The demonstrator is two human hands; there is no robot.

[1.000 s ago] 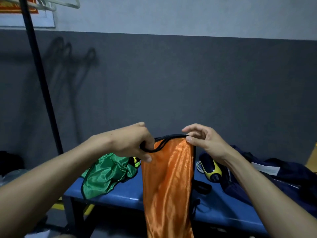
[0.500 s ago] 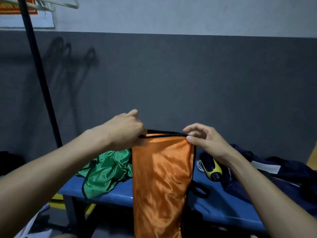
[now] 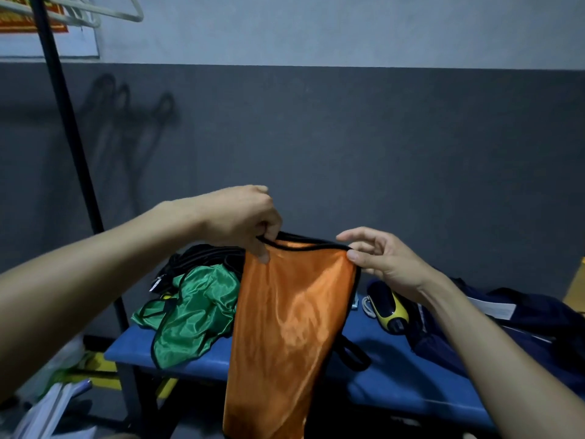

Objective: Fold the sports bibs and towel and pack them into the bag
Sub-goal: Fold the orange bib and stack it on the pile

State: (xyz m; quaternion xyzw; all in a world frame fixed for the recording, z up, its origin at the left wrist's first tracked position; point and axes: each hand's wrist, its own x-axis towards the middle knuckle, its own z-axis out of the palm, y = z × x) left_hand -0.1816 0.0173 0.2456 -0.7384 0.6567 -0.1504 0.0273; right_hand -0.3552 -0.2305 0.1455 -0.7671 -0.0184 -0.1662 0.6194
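Orange bib (image 3: 294, 331) hangs in the air in front of the blue table (image 3: 373, 378), held up by its black-trimmed top edge with both hands. Left hand (image 3: 243, 217) has fingers curled round the trim at the top-left corner, gripping it. Right hand (image 3: 380, 261) pinches the top-right corner between thumb and forefinger, other fingers loosely spread. Bib drops straight down past the table's front edge; bottom runs out of frame. Green bib (image 3: 193, 315) lies crumpled on the table's left end, just left of the orange one, with dark straps (image 3: 202, 258) bunched behind it. Yellow-black shoe (image 3: 387, 308) sits on the table right of the orange bib, next to a navy bag (image 3: 506, 331). Black pole (image 3: 68, 131) stands at left, white hangers (image 3: 95, 11) on top.
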